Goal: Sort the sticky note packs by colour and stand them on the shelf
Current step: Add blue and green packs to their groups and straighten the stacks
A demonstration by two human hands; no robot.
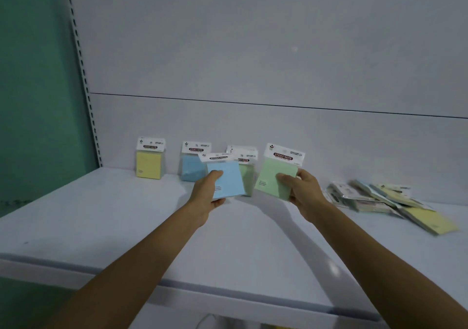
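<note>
While the left hand point(206, 194) is grasping a blue pack point(226, 176) above the shelf point(126, 227), the right hand point(302, 189) is gripping a green pack point(274, 174) just beside it at 3 o'clock. Yellow pack point(150, 160), blue standing pack point(191, 162) and green standing packs point(247, 169) are leaning against the back panel point(253, 50) at 12 o'clock. Unsorted packs point(390, 202) are lying at 3 o'clock.

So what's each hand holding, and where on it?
Left hand: blue pack, by its lower left edge. Right hand: green pack, by its lower right corner.
</note>
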